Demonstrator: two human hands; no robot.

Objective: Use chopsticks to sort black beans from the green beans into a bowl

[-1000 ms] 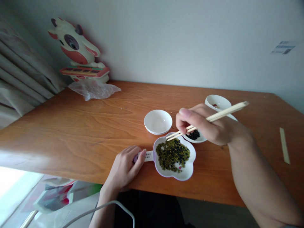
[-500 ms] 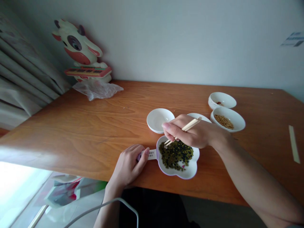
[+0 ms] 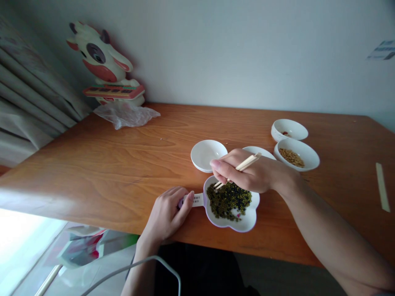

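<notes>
My left hand (image 3: 169,211) is closed around the short handle of a white scoop with a purple rim (image 3: 247,224), at the table's front edge. Green and dark beans (image 3: 228,203) lie in the scoop, with a small pink bit among them. Over the scoop, my right hand (image 3: 247,170) grips a pair of wooden chopsticks (image 3: 248,161), their tips down at the beans near the upper left of the scoop. Just behind stands a white bowl (image 3: 205,156) with nothing visible inside. Another white bowl (image 3: 259,152) is mostly hidden by my right hand.
To the right stand a bowl of tan beans (image 3: 311,158) and a bowl with a few reddish bits (image 3: 298,130). A cow-shaped toy keyboard (image 3: 108,70) and a crumpled plastic bag (image 3: 126,116) sit at the back left. A grey cable (image 3: 123,269) crosses in front.
</notes>
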